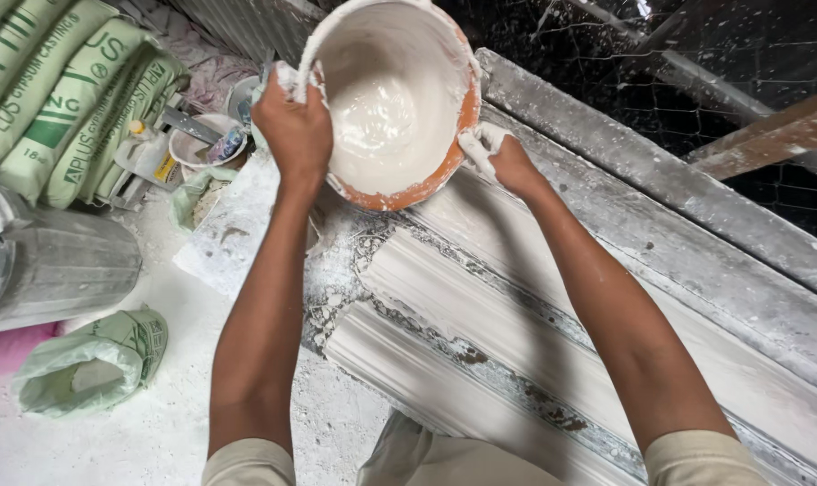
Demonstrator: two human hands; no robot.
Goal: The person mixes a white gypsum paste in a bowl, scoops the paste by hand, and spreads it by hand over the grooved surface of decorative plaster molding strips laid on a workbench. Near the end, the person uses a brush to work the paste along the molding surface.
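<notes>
While both hands [390,144] clamp the plaster bucket [390,99] rim, tilted over the mould [516,342], sacks [66,90] crowding left

Two hands are in view, the left hand [293,126] and the right hand [501,159], both on one orange bucket [444,135] coated inside with white plaster. Beneath them lies one long white moulded cornice form [480,324] with several parallel ridges. At the upper left are stacked green-and-white sacks [62,99], at least five by their visible edges, and one more green sack [89,364] lies opened and slumped on the floor. One ribbed metal bin [53,265] lies at the left edge. One small white bowl [201,144] sits by the sacks, with one yellow-capped bottle [147,148] beside it.
</notes>
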